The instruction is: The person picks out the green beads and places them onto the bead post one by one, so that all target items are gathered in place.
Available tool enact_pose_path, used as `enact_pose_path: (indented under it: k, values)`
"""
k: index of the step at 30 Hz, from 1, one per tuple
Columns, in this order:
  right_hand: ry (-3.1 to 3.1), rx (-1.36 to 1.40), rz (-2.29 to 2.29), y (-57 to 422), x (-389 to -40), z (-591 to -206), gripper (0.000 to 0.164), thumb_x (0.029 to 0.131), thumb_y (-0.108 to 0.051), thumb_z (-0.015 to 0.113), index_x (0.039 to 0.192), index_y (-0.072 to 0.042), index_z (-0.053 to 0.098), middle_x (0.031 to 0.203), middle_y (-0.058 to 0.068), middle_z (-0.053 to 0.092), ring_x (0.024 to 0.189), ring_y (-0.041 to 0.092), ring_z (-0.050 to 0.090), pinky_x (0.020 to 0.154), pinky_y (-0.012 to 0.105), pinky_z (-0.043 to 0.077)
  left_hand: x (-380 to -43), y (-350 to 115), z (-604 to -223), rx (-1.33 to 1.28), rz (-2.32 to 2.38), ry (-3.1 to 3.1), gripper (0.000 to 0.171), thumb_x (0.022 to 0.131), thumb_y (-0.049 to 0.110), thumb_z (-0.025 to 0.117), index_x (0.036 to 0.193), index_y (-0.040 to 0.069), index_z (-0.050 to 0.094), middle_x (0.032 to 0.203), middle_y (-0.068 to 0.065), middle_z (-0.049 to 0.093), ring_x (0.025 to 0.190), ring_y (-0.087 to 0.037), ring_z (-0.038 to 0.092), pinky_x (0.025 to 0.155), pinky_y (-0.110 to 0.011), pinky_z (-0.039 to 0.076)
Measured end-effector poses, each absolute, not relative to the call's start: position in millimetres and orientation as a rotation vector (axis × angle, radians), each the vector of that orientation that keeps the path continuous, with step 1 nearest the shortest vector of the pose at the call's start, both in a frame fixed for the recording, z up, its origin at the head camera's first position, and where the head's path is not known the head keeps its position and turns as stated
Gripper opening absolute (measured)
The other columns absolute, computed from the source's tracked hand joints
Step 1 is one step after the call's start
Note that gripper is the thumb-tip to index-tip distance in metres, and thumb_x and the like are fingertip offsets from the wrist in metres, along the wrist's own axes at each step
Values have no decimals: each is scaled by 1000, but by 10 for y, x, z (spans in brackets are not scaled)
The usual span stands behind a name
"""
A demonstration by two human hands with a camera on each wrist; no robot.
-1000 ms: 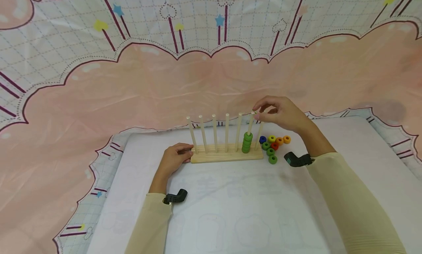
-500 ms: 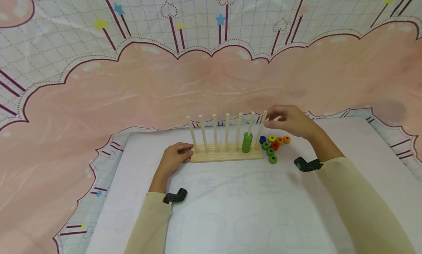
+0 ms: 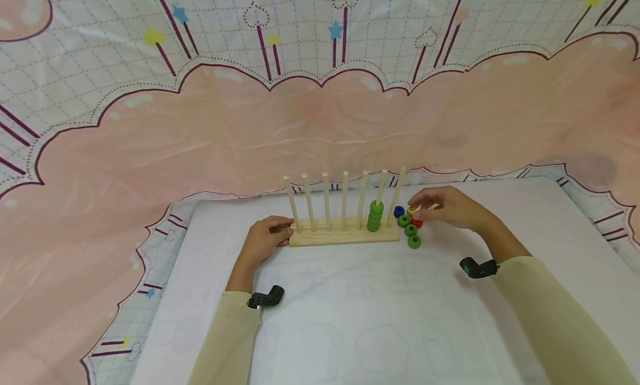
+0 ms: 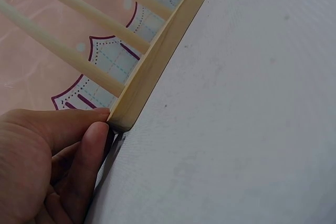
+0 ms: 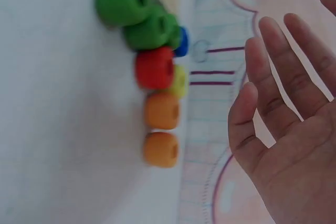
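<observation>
A wooden peg stand (image 3: 345, 238) with a row of several upright pegs stands on the table. Green beads (image 3: 375, 217) are stacked on its second peg from the right; the other pegs are bare. At the stand's left end, my left hand (image 3: 264, 239) pinches the base corner with thumb and fingertips. My right hand (image 3: 450, 208) hovers over the loose beads, fingers apart, palm showing nothing held in the right wrist view. Below it lie a red bead (image 5: 155, 67), a yellow bead (image 5: 179, 81) and two orange beads (image 5: 161, 149), the latter hidden in the head view.
Just right of the stand lie a blue bead (image 3: 399, 211) and loose green beads (image 3: 414, 241). A white table (image 3: 340, 318) extends in front. Behind it hangs a pink and white patterned cloth (image 3: 300, 129).
My right hand has left the top of the second peg from the right, passed the rightmost peg and lowered rightward over the loose beads. My left hand has stayed at the stand.
</observation>
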State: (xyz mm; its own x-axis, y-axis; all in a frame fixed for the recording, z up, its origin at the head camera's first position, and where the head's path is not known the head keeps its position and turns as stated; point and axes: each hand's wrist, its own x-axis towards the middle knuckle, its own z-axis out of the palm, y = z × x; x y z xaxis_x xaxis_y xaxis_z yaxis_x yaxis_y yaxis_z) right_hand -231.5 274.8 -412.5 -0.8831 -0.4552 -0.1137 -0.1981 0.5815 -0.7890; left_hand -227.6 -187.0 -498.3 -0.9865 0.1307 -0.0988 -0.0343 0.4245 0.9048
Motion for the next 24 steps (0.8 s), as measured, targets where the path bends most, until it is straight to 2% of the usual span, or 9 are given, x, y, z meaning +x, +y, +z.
enact_pose_path:
  k: [8, 15, 24]
  values:
    - [2433, -487, -1151, 2848, -2268, -4382, 38, 92, -29, 77, 123, -8, 72, 116, 8, 74, 104, 17, 67, 90, 28, 55, -2266, -1865, -4965, 75, 1584, 2524, 30, 94, 15, 75, 124, 10, 74, 120, -10, 71, 94, -14, 66, 74, -20, 61]
    - [2350, -431, -1125, 2902, -2242, -4485, 33, 91, -27, 79, 118, -8, 74, 108, 6, 73, 103, 20, 64, 92, 27, 54, -2268, -1857, -4956, 70, 1600, 2515, 30, 94, 12, 75, 123, 8, 74, 118, -12, 71, 90, -13, 67, 73, -20, 61]
    - [2298, -439, -1059, 2904, -2262, -4558, 33, 87, -26, 83, 114, -9, 74, 101, 5, 72, 100, 23, 63, 91, 34, 54, -2263, -1861, -4951, 66, 1575, 2525, 30, 94, 15, 75, 124, 10, 74, 120, -11, 71, 92, -14, 67, 73, -21, 61]
